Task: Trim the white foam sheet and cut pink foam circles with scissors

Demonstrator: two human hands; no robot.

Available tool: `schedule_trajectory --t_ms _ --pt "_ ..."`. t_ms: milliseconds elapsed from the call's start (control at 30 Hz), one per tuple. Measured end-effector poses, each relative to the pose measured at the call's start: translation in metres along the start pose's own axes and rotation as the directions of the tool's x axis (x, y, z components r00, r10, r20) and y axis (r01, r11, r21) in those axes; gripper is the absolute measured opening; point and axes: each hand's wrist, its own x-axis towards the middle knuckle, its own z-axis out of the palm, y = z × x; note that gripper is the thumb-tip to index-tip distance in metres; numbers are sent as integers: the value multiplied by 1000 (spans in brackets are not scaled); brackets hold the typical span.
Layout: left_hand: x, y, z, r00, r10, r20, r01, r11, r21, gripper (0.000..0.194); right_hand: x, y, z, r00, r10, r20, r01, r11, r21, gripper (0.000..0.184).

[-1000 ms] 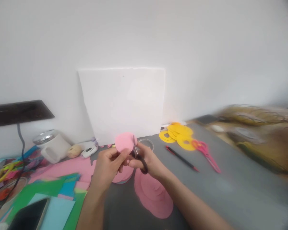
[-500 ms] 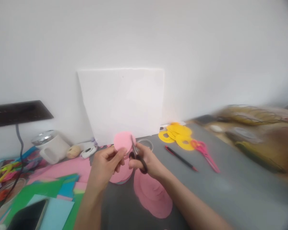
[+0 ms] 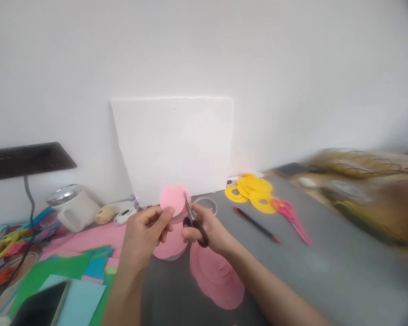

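Note:
Between the thumb and fingers of my left hand (image 3: 148,231) is a round piece of pink paper (image 3: 172,198), held upright. My right hand (image 3: 208,227) grips black-handled scissors (image 3: 189,208), whose blades point up at the paper's right edge. Whether the blades are cutting into the paper is hard to make out. Below my hands lie a stack of pink paper circles (image 3: 172,246) and, to its right, a second pile of pink paper circles (image 3: 221,285). A clear ring (image 3: 215,206) rests just behind my right hand.
Yellow paper rings (image 3: 263,201), a black pencil (image 3: 256,224) and pink scissors (image 3: 294,222) lie to the right. At left are a phone (image 3: 42,305), coloured paper sheets (image 3: 54,271) and a white mug (image 3: 76,210). A white board (image 3: 177,145) leans against the wall.
My left hand has shifted slightly left with the pink paper. The scissors stay nearly in place, their blades now at the paper's right edge.

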Motion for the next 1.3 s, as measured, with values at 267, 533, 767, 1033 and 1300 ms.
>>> schedule_trajectory --t_ms 267,533,767,1033,1300 --pt "1 -3 6 996 14 93 -24 995 102 42 2 14 6 1000 -10 -1 10 997 75 51" --pt "0 -1 5 992 -27 122 11 991 136 39 2 10 2 999 -16 45 12 996 94 62" --pt "-1 -1 1 990 -37 136 22 994 110 38 1 6 0 998 -21 55 17 997 72 59" --pt "-1 -1 -2 995 -6 104 -6 993 117 42 1 5 2 999 -21 44 18 998 66 57" --pt "-1 -1 -3 996 -17 84 6 993 119 42 1 3 1 999 -22 43 19 998 57 58"
